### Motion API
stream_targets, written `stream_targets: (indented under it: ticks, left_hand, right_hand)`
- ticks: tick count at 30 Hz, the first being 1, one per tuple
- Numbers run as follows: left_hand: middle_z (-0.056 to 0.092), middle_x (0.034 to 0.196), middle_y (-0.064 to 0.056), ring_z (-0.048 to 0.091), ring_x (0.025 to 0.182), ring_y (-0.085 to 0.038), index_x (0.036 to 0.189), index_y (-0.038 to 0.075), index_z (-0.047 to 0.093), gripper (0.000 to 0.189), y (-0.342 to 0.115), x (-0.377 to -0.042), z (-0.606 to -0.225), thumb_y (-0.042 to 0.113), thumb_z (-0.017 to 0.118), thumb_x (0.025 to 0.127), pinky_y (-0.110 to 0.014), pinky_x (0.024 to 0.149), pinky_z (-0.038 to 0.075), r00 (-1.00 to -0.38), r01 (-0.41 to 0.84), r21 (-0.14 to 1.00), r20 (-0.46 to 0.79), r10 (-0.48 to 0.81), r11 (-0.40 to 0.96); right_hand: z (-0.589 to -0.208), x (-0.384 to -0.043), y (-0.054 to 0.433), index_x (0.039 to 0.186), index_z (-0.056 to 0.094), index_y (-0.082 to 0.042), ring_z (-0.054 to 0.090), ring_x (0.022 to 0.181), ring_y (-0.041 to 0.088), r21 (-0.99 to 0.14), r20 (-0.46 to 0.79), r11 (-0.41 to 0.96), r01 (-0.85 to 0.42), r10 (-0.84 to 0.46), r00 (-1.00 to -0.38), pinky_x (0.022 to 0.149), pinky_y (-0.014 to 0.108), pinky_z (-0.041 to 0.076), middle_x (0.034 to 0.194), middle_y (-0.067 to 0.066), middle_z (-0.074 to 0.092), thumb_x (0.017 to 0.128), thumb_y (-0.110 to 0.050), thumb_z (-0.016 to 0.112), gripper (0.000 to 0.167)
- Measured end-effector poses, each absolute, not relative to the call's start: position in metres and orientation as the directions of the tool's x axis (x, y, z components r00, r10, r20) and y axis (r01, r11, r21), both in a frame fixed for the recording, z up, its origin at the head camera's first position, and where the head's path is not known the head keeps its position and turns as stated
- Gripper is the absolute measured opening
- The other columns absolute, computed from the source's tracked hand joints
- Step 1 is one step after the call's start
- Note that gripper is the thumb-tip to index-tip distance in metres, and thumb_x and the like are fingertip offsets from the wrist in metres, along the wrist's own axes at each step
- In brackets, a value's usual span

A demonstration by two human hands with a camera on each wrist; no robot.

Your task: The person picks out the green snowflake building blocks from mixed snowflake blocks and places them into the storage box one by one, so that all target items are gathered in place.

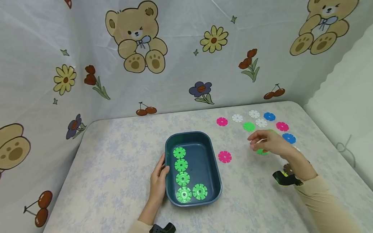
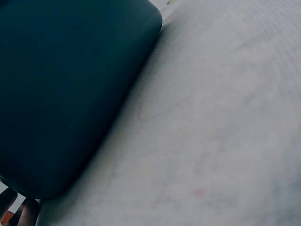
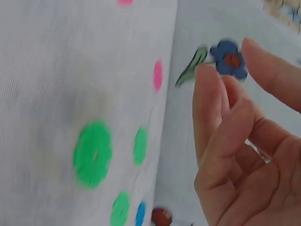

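A dark blue rectangular tray [image 1: 204,165] sits on the table, with several green notched plastic discs [image 1: 181,165] in a column along its left side and one beside the lowest. My left hand [image 1: 158,179] grips its left wall, thumb at the rim; the left wrist view shows the outer wall of the tray [image 2: 70,94] and a few fingertips [image 2: 28,212] at its corner. Above the loose discs to the right hovers my right hand [image 1: 271,142], holding nothing. Its fingers bend loosely with the thumb apart. A green disc [image 1: 263,152] lies below it, partly hidden.
Loose discs lie scattered on the right: pink [image 1: 224,156], white [image 1: 237,118], blue [image 1: 269,116] and green [image 1: 248,126]. A brown disc [image 1: 287,168] shows partly behind the right wrist. A white cloth with printed bears [image 1: 140,36] hangs behind the table [image 1: 118,164].
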State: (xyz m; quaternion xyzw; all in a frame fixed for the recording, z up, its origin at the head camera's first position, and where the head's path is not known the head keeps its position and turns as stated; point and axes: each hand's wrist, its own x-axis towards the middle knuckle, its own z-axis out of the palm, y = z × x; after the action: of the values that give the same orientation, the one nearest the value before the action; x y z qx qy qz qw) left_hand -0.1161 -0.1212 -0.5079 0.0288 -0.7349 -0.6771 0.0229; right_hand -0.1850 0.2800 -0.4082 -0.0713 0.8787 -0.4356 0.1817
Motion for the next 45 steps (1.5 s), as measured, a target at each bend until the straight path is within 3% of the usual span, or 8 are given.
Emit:
stream_targets:
  ticks: [3, 8, 11, 18, 23, 33, 40, 45]
  left_hand:
    - [0.039, 0.156, 0.0, 0.045, 0.132, -0.023, 0.151, 0.024, 0.039, 0.049, -0.122, -0.116, -0.508, 0.02, 0.047, 0.103, -0.016, 0.096, 0.04, -0.997, -0.017, 0.996, -0.01, -0.077, 0.084]
    - [0.04, 0.155, -0.001, 0.045, 0.132, -0.023, 0.151, 0.023, 0.039, 0.05, -0.122, -0.115, -0.508, 0.019, 0.047, 0.103, -0.016, 0.095, 0.04, -0.997, -0.016, 0.997, -0.01, -0.078, 0.082]
    - [0.039, 0.156, -0.002, 0.045, 0.132, -0.023, 0.152, 0.021, 0.038, 0.05, -0.122, -0.113, -0.507, 0.018, 0.047, 0.103, -0.016, 0.095, 0.04, -0.997, -0.014, 0.997, -0.007, -0.078, 0.08]
    - [0.038, 0.156, -0.001, 0.045, 0.132, -0.022, 0.152, 0.022, 0.038, 0.05, -0.121, -0.113, -0.508, 0.019, 0.046, 0.103, -0.016, 0.096, 0.04, -0.997, -0.014, 0.997, -0.007, -0.079, 0.081]
    - [0.04, 0.155, -0.001, 0.045, 0.131, -0.023, 0.152, 0.022, 0.039, 0.05, -0.121, -0.114, -0.507, 0.019, 0.046, 0.103, -0.016, 0.095, 0.041, -0.997, -0.012, 0.997, -0.006, -0.08, 0.082]
    - [0.04, 0.155, -0.001, 0.045, 0.131, -0.023, 0.152, 0.022, 0.038, 0.05, -0.12, -0.116, -0.504, 0.02, 0.047, 0.102, -0.016, 0.094, 0.041, -0.996, -0.023, 0.997, -0.016, -0.083, 0.08]
    - [0.04, 0.155, 0.0, 0.045, 0.131, -0.023, 0.152, 0.024, 0.038, 0.05, -0.12, -0.116, -0.505, 0.02, 0.047, 0.102, -0.016, 0.094, 0.04, -0.996, -0.032, 0.997, -0.026, -0.08, 0.074]
    - [0.04, 0.155, 0.0, 0.045, 0.131, -0.024, 0.152, 0.024, 0.038, 0.05, -0.121, -0.116, -0.505, 0.021, 0.047, 0.102, -0.017, 0.095, 0.04, -0.996, -0.027, 0.997, -0.021, -0.084, 0.077]
  right_hand:
    - [-0.413, -0.189, 0.304, 0.131, 0.053, 0.005, 0.058, 0.092, 0.016, -0.753, -0.278, 0.654, 0.078, -0.208, -0.938, 0.076, 0.033, 0.05, 0.112, 0.017, 0.059, 0.094, -0.023, 0.065, 0.048]
    - [-0.422, -0.195, 0.327, 0.136, 0.047, 0.008, 0.06, 0.099, 0.026, -0.714, -0.333, 0.687, 0.136, -0.162, -0.929, 0.082, 0.04, 0.052, 0.12, 0.024, 0.057, 0.096, -0.026, 0.062, 0.055]
    - [-0.431, -0.199, 0.334, 0.135, 0.047, 0.008, 0.062, 0.098, 0.028, -0.689, -0.369, 0.702, 0.183, -0.122, -0.921, 0.081, 0.039, 0.052, 0.119, 0.023, 0.059, 0.095, -0.029, 0.063, 0.057]
    - [-0.456, -0.203, 0.336, 0.127, 0.056, 0.006, 0.058, 0.083, 0.016, -0.638, -0.383, 0.74, 0.213, -0.065, -0.922, 0.069, 0.03, 0.046, 0.102, 0.012, 0.06, 0.086, -0.032, 0.075, 0.059]
    - [-0.467, -0.205, 0.333, 0.122, 0.057, 0.004, 0.053, 0.091, 0.026, -0.602, -0.342, 0.781, 0.167, -0.064, -0.938, 0.072, 0.033, 0.045, 0.103, 0.016, 0.056, 0.08, -0.03, 0.081, 0.059]
    - [-0.459, -0.204, 0.323, 0.11, 0.058, 0.006, 0.05, 0.087, 0.025, -0.571, -0.323, 0.806, 0.154, -0.048, -0.945, 0.068, 0.031, 0.042, 0.096, 0.013, 0.055, 0.078, -0.021, 0.081, 0.047]
    - [-0.452, -0.205, 0.329, 0.103, 0.055, 0.007, 0.053, 0.075, 0.018, -0.63, -0.329, 0.764, 0.143, -0.095, -0.94, 0.064, 0.03, 0.045, 0.082, 0.006, 0.054, 0.087, -0.009, 0.069, 0.027]
    - [-0.442, -0.205, 0.329, 0.107, 0.056, 0.01, 0.061, 0.073, 0.016, -0.693, -0.335, 0.707, 0.139, -0.145, -0.931, 0.061, 0.029, 0.048, 0.081, 0.005, 0.057, 0.091, -0.007, 0.066, 0.025]
